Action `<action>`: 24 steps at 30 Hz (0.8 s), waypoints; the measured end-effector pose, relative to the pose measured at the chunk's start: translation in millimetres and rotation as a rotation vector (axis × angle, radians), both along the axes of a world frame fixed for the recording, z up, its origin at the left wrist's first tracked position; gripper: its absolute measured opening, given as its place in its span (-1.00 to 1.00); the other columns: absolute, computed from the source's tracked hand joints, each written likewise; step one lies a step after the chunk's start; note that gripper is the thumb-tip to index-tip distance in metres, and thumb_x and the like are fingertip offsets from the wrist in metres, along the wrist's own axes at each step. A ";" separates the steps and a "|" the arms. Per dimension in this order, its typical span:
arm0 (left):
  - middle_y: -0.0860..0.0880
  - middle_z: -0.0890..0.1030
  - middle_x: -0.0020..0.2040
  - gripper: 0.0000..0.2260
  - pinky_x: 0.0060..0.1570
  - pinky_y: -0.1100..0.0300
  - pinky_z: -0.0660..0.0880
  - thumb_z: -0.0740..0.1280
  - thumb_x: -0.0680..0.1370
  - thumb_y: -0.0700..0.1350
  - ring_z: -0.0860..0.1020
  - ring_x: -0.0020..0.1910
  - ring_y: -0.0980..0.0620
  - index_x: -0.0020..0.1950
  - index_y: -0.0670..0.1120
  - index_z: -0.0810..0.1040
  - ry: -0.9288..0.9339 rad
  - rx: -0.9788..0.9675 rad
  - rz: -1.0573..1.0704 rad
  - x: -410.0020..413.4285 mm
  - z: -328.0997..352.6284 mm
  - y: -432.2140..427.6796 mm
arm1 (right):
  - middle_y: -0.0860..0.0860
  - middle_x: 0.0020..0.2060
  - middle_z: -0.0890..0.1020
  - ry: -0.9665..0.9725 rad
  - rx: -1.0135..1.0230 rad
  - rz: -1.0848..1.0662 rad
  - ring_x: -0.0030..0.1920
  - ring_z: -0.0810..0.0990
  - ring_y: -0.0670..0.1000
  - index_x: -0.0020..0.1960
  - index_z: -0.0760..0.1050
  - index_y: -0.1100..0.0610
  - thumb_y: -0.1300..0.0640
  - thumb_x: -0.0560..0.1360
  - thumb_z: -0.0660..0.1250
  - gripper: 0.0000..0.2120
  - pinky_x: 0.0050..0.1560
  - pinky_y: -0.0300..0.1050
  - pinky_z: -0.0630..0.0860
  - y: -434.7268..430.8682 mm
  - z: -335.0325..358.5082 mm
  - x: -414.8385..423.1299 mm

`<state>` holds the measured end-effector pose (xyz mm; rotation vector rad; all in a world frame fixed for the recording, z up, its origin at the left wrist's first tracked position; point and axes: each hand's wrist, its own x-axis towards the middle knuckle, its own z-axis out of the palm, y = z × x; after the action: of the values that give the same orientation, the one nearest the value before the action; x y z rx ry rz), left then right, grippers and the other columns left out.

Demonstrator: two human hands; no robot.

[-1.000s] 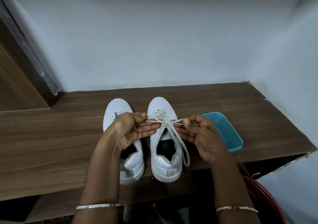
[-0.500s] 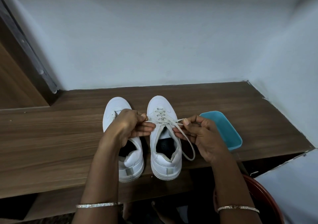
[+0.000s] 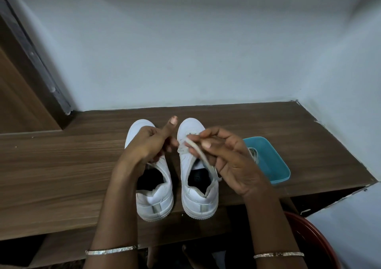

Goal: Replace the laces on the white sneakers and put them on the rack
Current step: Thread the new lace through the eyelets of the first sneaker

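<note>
Pinches the lace (image 3: pixel 203 158) in the right hand (image 3: pixel 231 161) over the right sneaker (image 3: pixel 198 200), curls the left hand (image 3: pixel 144 145), thumb up, grip hidden, above the left sneaker (image 3: pixel 156 202) on the wooden shelf (image 3: pixel 61 175)

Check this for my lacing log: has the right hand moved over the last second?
Yes. The right hand has shifted left, from beside the right sneaker to over its tongue, pinching the lace.
</note>
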<state>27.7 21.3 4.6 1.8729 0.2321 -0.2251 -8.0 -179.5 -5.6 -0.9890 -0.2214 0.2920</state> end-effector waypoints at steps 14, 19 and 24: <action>0.07 0.67 -0.39 -0.83 -0.19 0.15 0.47 0.39 0.59 -0.03 0.51 -0.42 0.15 -0.20 0.01 0.66 -0.253 0.286 0.006 6.3 -20.1 3.4 | -0.17 -0.10 0.65 -0.558 -1.044 -0.557 0.00 0.55 -0.08 -0.16 0.68 -0.05 0.21 0.41 0.39 -0.82 -0.04 -0.16 0.46 28.5 -18.5 15.3; 0.16 0.56 -0.35 -0.80 -0.29 0.23 0.31 0.47 0.51 -0.13 0.51 -0.31 0.18 -0.25 0.10 0.55 -0.390 0.466 0.081 5.1 -16.3 -3.2 | -0.19 0.27 0.53 -0.639 -1.449 -0.531 0.30 0.36 -0.02 -0.05 0.70 -0.13 0.04 0.35 0.39 -0.78 0.14 -0.04 0.22 28.9 -29.0 17.5; 0.11 0.60 -0.26 -0.64 -0.19 0.17 0.37 0.46 0.48 -0.22 0.60 -0.14 0.01 -0.32 0.20 0.46 -0.411 0.534 -0.024 8.1 -24.1 -0.5 | -0.20 0.41 0.41 -0.610 -1.718 -0.402 0.43 0.21 -0.04 0.13 0.66 -0.16 -0.14 0.43 0.40 -0.71 0.13 -0.02 0.05 29.6 -24.4 16.4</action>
<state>35.8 20.8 -19.5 2.3987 -0.0199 0.2323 8.4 -149.9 -30.0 -2.7822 -0.3002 -0.3206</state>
